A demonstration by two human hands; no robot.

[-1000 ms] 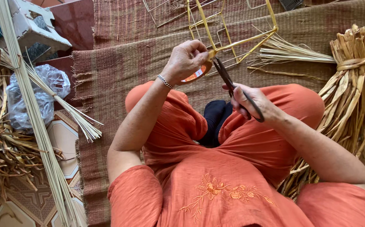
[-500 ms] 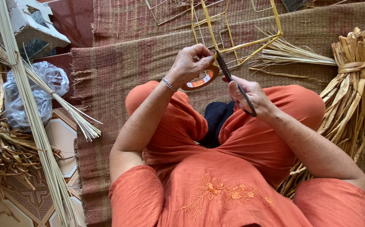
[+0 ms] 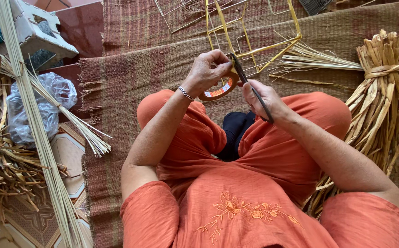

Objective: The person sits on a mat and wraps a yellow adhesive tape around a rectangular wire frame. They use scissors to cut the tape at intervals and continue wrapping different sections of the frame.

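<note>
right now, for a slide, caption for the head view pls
Seated on a woven mat, left hand holds a tape roll while right hand works scissors at it.

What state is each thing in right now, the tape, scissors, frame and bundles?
Tape roll: held in left hand.
Scissors: held in right hand, blades at the tape.
Wire frame: on the mat, partly wrapped in yellow.
Dried leaf bundle: tied, lying flat.
Plastic bag: crumpled, closed.

Clear plastic bag (image 3: 43, 110): crumpled, greyish, on the floor at left among reed bundles. Tape roll's inner label (image 3: 217, 92): curved orange-and-white strip, inside the ring held in the left hand (image 3: 207, 71).
</note>
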